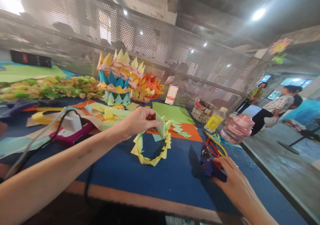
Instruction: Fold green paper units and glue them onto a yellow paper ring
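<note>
My left hand [140, 120] pinches a pale green folded paper piece [161, 127] between thumb and fingers, at the back of a ring of folded yellow paper points [146, 161]. The ring rests on the dark blue tabletop [120, 181]; whether the green piece is joined to it I cannot tell. At the right, my right hand [236, 178] has its thumb and fingers around a dark blue tool [210, 168], whose exact kind is unclear. Red-and-yellow-handled scissors [217, 145] lie just behind it. Small green folded pieces [178, 129] sit on orange paper [192, 135].
Finished paper crowns [117, 81] stand at the back, beside a heap of folded pieces [52, 88]. A woven basket [201, 113], yellow-labelled bottle [215, 121] and pink jug [237, 128] line the right. Cables [53, 131] cross the left side. People [280, 101] stand beyond.
</note>
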{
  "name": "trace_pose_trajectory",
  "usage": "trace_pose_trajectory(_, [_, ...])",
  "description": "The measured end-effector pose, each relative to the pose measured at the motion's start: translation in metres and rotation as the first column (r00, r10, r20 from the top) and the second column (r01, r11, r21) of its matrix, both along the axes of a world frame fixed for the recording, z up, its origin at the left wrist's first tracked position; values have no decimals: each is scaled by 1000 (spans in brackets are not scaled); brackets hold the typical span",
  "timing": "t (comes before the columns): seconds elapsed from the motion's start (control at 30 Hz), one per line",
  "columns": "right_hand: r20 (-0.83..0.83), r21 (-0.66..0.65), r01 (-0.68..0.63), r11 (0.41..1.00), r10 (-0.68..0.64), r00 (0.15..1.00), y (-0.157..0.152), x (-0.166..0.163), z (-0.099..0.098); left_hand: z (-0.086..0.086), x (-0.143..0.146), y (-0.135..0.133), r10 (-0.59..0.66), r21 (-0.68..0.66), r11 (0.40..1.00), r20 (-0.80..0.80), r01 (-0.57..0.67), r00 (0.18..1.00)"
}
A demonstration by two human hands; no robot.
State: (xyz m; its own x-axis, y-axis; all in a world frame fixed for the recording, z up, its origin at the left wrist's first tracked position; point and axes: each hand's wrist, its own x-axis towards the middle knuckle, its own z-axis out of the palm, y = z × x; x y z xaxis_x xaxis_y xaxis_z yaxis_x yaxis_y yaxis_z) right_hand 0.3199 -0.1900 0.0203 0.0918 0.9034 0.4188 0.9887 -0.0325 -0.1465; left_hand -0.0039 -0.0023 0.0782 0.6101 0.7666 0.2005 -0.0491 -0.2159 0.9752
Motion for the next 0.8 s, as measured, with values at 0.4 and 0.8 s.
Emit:
trace_pose_trajectory(0.4, [-165, 154, -66, 986, 91, 982, 2, -48, 39, 1, 1, -5, -115, 65, 990, -115, 123, 987])
trace_pose_trajectory(0.8, [-521, 145, -240, 960, 280, 806, 54, -160, 27, -2, -7, -18, -180, 273, 926, -290, 261, 940])
